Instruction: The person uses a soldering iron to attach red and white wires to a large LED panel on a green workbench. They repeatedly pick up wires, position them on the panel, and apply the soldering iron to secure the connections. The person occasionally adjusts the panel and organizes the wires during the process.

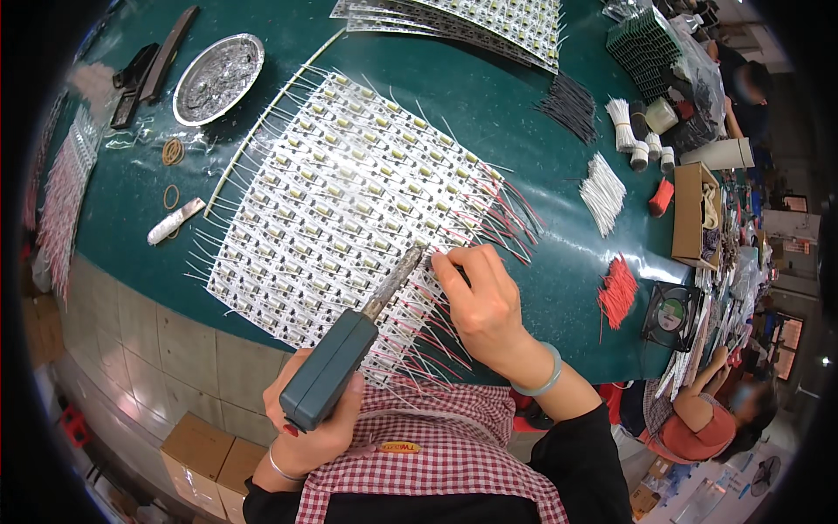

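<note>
My left hand (319,410) is wrapped around the dark green handle of a soldering iron (332,362). Its blackened tip reaches the right part of a white panel of small circuit boards (314,192). Right beside that tip, the fingers of my right hand (480,301) are pinched together over the panel's edge; something dark shows among them, but what they hold is too small to make out. Thin red and white wires (506,214) stick out along the panel's right side, some passing under my right hand. Shorter pale wires stand out on its left side.
A foil-lined dish (218,79) sits at the far left of the green table (567,323). More panels (489,26) are stacked at the back. Rightward lie black wires (569,106), white wires (602,194), red wires (618,291) and a small fan (670,316). Other people sit at the right.
</note>
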Tool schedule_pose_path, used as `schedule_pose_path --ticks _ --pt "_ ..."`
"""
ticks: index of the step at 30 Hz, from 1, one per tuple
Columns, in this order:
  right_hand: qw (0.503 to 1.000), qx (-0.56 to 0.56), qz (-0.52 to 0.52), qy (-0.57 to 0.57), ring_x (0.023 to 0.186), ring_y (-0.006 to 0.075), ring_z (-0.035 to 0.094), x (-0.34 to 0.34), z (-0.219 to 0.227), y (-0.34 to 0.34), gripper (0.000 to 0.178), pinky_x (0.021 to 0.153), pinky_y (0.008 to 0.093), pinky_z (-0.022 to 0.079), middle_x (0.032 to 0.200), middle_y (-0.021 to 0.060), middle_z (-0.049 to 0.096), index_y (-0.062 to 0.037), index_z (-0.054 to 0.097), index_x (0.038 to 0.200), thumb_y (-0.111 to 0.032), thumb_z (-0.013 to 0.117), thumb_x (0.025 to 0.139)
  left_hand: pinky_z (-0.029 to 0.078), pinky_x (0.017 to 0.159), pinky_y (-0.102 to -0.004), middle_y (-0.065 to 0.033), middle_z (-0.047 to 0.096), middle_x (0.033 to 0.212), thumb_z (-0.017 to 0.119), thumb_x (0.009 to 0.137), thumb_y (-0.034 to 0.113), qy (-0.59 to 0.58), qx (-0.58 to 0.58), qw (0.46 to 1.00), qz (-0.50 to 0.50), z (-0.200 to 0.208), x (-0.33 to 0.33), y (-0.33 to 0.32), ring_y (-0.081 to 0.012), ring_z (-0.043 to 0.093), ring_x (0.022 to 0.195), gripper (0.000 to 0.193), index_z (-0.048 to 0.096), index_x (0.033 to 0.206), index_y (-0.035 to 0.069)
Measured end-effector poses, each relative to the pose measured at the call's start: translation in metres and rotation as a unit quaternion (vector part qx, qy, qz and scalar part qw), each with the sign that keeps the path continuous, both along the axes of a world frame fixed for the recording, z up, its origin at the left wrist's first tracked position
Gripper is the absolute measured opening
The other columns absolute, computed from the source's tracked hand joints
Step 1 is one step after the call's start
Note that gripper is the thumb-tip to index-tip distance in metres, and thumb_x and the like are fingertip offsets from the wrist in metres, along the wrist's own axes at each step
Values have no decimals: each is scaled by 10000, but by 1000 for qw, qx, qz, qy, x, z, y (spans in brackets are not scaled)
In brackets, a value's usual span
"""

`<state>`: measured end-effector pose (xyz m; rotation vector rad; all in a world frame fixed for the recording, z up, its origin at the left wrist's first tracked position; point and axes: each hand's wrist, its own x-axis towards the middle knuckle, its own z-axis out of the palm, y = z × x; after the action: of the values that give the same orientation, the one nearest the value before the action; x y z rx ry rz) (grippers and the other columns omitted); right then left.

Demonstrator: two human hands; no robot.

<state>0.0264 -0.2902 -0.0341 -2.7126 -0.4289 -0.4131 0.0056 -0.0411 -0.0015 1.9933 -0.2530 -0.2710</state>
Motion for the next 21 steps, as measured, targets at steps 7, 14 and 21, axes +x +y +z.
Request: schedule_pose_path --ticks 7,14,21 --pt "1000 4 -7 1 831 273 580 -1 0 0 326 686 339 514 941 126 577 64 646 1028 -13 652 711 540 657 -315 -175 691 920 757 769 -10 4 -24 1000 13 -1 -1 0 -252 689 743 215 699 967 -72" --pt "999 42 10 -29 802 269 586 -9 2 5 330 666 346 507 928 118 598 49 642 1027 -1 666 702 542 667 -322 -179 691 933 753 774 -23 5 -35 999 32 -3 -9 9 -256 686 765 222 696 981 -80" --pt "999 50 6 -9 809 269 593 -13 -4 8 325 661 335 513 934 115 602 45 650 1029 16 667 705 541 693 -318 -186 693 961 752 774 -35 8 -34 999 12 -6 -14 12 -249 689 785 235 691 997 -78"
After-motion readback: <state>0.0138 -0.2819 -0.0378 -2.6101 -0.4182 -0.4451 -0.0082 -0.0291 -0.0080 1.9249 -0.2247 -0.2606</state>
